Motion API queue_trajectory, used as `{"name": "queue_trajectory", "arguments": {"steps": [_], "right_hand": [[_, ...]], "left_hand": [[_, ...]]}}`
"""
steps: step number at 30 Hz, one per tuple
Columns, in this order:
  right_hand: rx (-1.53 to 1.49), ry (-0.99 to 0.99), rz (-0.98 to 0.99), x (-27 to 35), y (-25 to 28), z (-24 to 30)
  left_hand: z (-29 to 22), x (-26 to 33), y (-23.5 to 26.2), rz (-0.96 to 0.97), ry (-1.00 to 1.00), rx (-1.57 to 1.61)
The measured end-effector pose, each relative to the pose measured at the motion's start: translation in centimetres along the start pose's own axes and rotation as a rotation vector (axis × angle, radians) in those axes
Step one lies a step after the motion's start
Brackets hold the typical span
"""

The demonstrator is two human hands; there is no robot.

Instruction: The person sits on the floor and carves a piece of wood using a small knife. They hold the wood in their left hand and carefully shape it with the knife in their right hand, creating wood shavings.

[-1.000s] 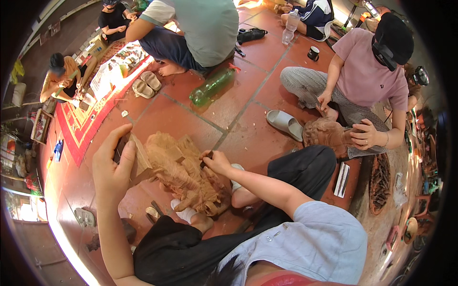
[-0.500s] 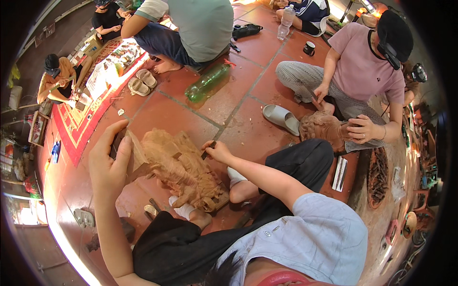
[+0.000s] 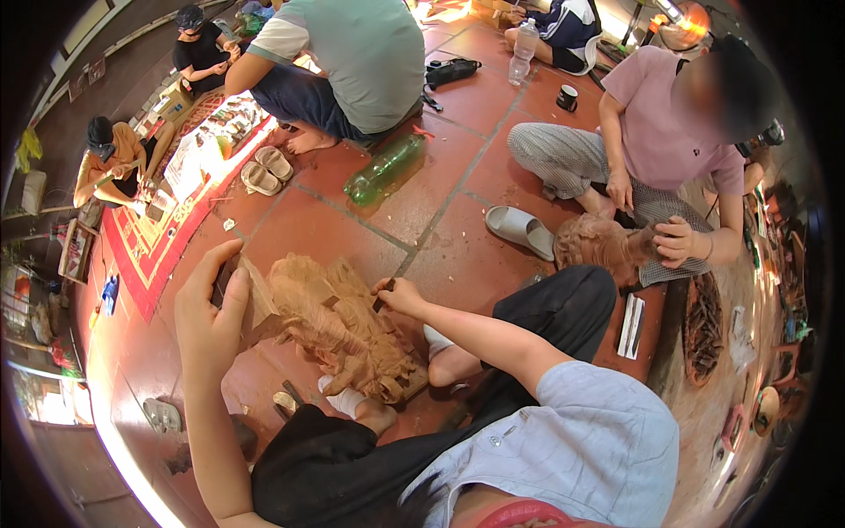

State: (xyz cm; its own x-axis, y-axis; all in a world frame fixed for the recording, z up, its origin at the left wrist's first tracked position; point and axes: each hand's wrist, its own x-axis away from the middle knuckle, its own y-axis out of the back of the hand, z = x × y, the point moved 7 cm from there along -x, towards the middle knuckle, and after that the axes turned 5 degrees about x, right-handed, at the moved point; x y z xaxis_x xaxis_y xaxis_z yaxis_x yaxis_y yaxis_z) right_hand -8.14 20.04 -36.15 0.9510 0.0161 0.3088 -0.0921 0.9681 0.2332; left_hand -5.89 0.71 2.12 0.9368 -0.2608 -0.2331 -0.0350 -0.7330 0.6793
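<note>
A tan wood carving [image 3: 339,330] with rough, deeply cut folds lies on the tiled floor between my legs. At its left side, my left hand [image 3: 213,299] is closed around a squared wooden block [image 3: 259,299], thumb and fingers on either side. My right hand [image 3: 401,296] grips a slim dark chisel [image 3: 381,297] by the carving's right edge. Most of the chisel is hidden by my fingers, and I cannot tell whether its tip touches the wood.
A green plastic bottle [image 3: 385,170] lies beyond the carving. To the right, a co-worker in a pink shirt holds a reddish-brown carving [image 3: 598,246], near a grey slipper [image 3: 519,231]. Beige sandals [image 3: 267,170] sit by a red mat [image 3: 145,255]. A tool handle [image 3: 288,400] lies by my left foot.
The view has shifted slightly, so the carving and my hands sit a little lower. Both my hands keep their holds. The co-worker's nearer hand on the left has moved down.
</note>
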Motion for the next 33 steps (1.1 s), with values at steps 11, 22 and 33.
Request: {"name": "queue_trajectory", "arguments": {"steps": [11,22,33], "right_hand": [[0.110,0.119,0.003,0.5,0.3,0.9],[0.001,0.131,0.026,1.1,0.7,0.4],[0.083,0.174,0.022,2.3,-0.8,1.2]], "left_hand": [[0.2,-0.1,0.2,-0.089,-0.095,0.002],[0.2,0.1,0.1,-0.047,-0.054,0.005],[0.0,-0.2,-0.1,-0.069,-0.076,-0.001]]}}
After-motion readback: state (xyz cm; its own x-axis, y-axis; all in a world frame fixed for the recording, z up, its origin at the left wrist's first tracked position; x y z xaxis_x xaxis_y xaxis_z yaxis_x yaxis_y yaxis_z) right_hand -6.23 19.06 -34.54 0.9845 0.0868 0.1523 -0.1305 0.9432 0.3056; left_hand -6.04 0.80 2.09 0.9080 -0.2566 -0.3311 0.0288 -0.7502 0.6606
